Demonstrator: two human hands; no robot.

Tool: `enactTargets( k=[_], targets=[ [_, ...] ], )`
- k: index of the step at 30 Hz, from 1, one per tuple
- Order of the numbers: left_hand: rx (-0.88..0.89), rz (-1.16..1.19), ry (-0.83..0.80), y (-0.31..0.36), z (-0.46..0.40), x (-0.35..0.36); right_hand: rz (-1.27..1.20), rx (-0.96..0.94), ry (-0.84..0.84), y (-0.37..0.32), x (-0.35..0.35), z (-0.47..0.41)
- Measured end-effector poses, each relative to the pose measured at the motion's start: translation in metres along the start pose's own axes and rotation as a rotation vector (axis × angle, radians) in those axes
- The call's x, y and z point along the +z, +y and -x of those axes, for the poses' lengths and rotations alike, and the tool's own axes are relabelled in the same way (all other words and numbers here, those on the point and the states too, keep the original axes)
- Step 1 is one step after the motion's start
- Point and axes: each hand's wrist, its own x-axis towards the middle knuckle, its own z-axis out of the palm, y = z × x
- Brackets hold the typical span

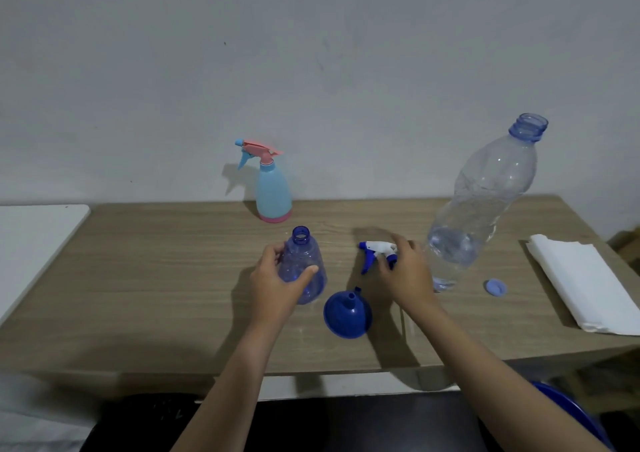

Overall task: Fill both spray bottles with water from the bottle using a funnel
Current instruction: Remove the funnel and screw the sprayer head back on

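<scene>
— Two spray bottles were on the wood-grain table (145, 278), yes? Where did they sit from the hands?

— Going left to right: the left hand (273, 280) was clamped round the translucent blue cone-shaped plastic spray bottle (304, 271), upright, neck open and bare. Beyond that hand, against the wall, stood the opaque pale-blue spray bottle with pink trigger head and pink base (273, 188), head screwed on.

— And the funnel?

— The small dark-blue plastic funnel (347, 313) lay between the two hands, just right of the held bottle, wide mouth down, spout pointing up. It looked nearer the right hand (407, 271).

— Was that hand free?

— No; its fingers were closed on the white-and-blue trigger head (375, 252), low over the table. I'd judge it had to let that go first.

— The water?

— Just right of that hand: a tall clear ribbed plastic water bottle (481, 205), uncapped, upright, water only in its lower part. Its light-blue cap (496, 286) lay further right, then a folded white paper towel (585, 282).
</scene>
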Motion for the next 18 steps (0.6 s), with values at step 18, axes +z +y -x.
enactTargets(
  k=[18],
  targets=[
    [0.015,0.005,-0.017,-0.001,0.0,-0.001,-0.12,0.111,-0.029,-0.022,-0.009,-0.058]
  ],
)
